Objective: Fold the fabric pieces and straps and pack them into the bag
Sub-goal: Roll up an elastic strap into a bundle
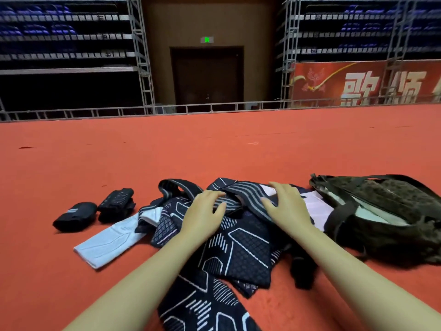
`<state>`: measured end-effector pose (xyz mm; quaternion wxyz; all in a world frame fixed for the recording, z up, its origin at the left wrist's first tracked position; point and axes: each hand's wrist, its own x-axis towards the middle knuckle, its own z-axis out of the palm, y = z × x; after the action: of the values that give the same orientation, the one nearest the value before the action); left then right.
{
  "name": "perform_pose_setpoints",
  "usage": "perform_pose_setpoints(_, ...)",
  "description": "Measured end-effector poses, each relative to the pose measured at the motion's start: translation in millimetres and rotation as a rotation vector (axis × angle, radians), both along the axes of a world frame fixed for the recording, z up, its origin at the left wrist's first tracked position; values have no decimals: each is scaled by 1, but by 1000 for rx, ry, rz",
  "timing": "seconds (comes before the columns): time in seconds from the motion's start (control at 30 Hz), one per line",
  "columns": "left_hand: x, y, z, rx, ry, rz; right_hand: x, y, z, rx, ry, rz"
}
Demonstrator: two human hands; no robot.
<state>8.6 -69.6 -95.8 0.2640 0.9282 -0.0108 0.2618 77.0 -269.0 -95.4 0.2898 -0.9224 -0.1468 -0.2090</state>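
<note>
the striped strap [229,195] lies on top of the heap of dark patterned fabric pieces [241,244] in the near middle of the red carpet [214,151], looping off to the far left. your left hand [202,211] rests on its left part with fingers spread and only lightly bent, thumb against the band; your right hand [286,204] lies just right of it, fingers splayed over the strap and the pale cloth beneath. neither hand looks to have closed on anything yet. the strap looks soft, light and probably stretchy, so it will flop and twist; take it flat near both ends of the straight run and pull it taut before folding. the quilted pieces look limp but thicker, likely to slide on one another. the dark bag [381,211] sits just right of the heap, mouth open. a white fabric strip [107,242] lies left, with two rolled black bundles [95,209] farther left.
</note>
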Motion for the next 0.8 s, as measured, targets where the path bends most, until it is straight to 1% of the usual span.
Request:
perform_pose_setpoints(0.07,17,-8,-8,-86,65,-39,18,3,-13,-2,148,-20)
perform_pose_setpoints(0.1,22,-13,-15,-133,106,-48,24,4,-22,-14,179,-43)
perform_pose_setpoints(0.13,26,-18,-23,-144,122,-37,28,5,-30,-29,161,-64)
perform_pose_setpoints(0.17,29,-21,-32,-96,95,-10,30,5,-36,-25,117,-77)
perform_pose_setpoints(0.23,32,-23,-44,12,7,37,30,5,-43,78,20,-68)
perform_pose_setpoints(0.3,33,-23,-47,-5,-26,52,30,5,-47,187,-84,-51)
perform_pose_setpoints(0.37,32,-25,-48,-17,-39,57,28,4,-49,236,-196,-47)
perform_pose_setpoints(0.43,28,-26,-48,-48,-55,66,24,2,-47,277,-233,-24)
perform_pose_setpoints(0.53,26,-31,-44,-232,-98,41,21,2,-39,366,-103,50)
perform_pose_setpoints(0.6,27,-40,-40,-344,-134,17,21,2,-36,373,-56,73)
perform_pose_setpoints(0.73,34,-49,-42,-350,-117,100,22,2,-35,310,-25,117)
perform_pose_setpoints(0.8,36,-47,-43,-413,-99,102,22,0,-35,290,-20,141)
